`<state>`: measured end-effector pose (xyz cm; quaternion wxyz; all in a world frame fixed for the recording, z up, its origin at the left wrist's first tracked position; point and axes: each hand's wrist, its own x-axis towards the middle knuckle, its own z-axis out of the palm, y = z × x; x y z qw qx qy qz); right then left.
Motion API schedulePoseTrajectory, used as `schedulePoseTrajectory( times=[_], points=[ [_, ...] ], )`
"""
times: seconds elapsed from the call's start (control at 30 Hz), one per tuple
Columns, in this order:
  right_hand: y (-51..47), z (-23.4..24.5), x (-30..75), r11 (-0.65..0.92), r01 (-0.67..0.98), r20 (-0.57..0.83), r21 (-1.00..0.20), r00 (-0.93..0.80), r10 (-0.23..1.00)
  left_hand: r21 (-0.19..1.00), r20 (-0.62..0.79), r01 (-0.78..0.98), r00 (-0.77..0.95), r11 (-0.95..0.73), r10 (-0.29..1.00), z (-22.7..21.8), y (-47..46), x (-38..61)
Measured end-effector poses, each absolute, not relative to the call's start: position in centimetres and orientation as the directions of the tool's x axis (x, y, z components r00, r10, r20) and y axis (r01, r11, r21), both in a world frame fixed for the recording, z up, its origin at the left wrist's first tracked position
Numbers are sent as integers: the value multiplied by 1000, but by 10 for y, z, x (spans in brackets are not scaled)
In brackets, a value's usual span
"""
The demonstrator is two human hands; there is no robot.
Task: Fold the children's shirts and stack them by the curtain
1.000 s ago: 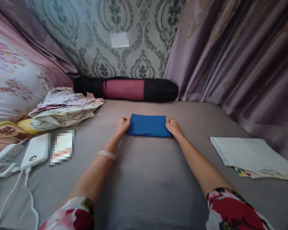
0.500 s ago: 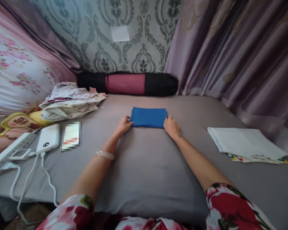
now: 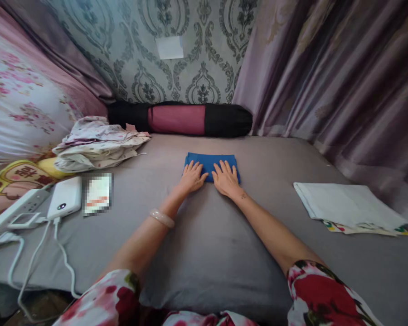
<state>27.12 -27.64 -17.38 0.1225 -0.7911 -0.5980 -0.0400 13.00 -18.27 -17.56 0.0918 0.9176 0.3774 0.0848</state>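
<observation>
A folded blue cloth [image 3: 210, 159] lies flat on the grey sheet [image 3: 204, 244] in the middle of the view. On its left half rests my left hand [image 3: 192, 177], palm down with the fingers spread. My right hand [image 3: 226, 179] lies the same way on the right half, fingers apart. The two thumbs point toward each other near the cloth's front edge. Much of the cloth's front part is hidden under both hands.
A black and pink rolled bag [image 3: 177, 120] lies along the wall. To the left are crumpled clothes [image 3: 98, 145], a white power bank [image 3: 65, 197], a power strip [image 3: 17, 215] with cables, and a blurred packet [image 3: 98, 194]. Folded white cloth [image 3: 347, 203] lies at right.
Both hands have let go of the cloth's side edges and moved inward onto its top, with fingers now spread flat. The cloth has stayed in nearly the same place.
</observation>
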Motion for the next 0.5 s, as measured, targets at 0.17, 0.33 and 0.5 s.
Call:
schedulePoseTrajectory(
  times=[0.17, 0.33, 0.5],
  points=[
    [-274, -190, 266, -282, 953, 147, -110, 296, 944, 147, -23, 704, 705, -695, 709, -181, -192, 135],
    [-273, -191, 267, -303, 947, 138, -105, 316, 939, 132, -93, 721, 692, -680, 716, -180, -190, 137],
    [-272, -187, 267, -314, 943, 73, -113, 323, 944, 121, -146, 734, 679, -668, 720, -178, -187, 139]
  ],
)
